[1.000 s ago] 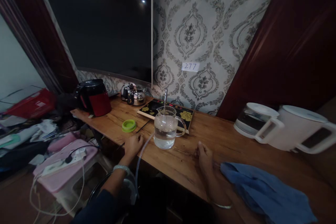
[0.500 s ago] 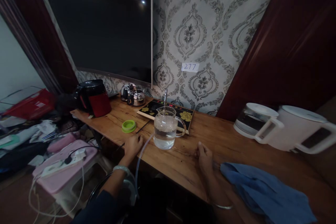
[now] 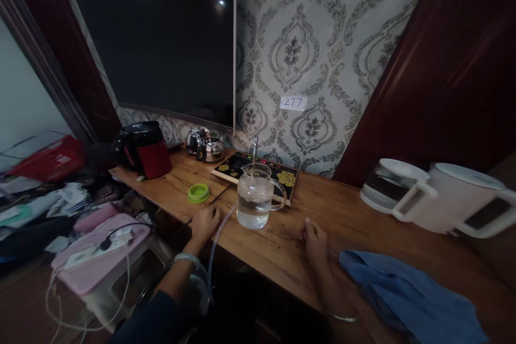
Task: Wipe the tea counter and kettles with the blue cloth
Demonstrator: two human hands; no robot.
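A clear glass pitcher [image 3: 255, 204] with a side handle stands upright on the wooden table [image 3: 322, 209], partly filled with water whose surface looks churned. Behind its rim rises a slim metal spout [image 3: 255, 148] from the black panel with gold flowers [image 3: 285, 177]. My left hand [image 3: 205, 224] rests closed at the table's front edge, left of the pitcher, beside a clear tube [image 3: 216, 239]. To the pitcher's right, my right hand [image 3: 314, 236] lies on the table with its fingers curled in. Nothing shows in either hand. A green lid [image 3: 198, 193] lies beyond my left hand.
A blue cloth [image 3: 407, 290] lies right of my right forearm. Two white-handled jugs [image 3: 395, 185] stand at the right. At the left are a red and black kettle [image 3: 148, 153] and shiny metal kettles [image 3: 212, 149]. A power strip [image 3: 99, 250] sits on a pink stool [image 3: 80, 279].
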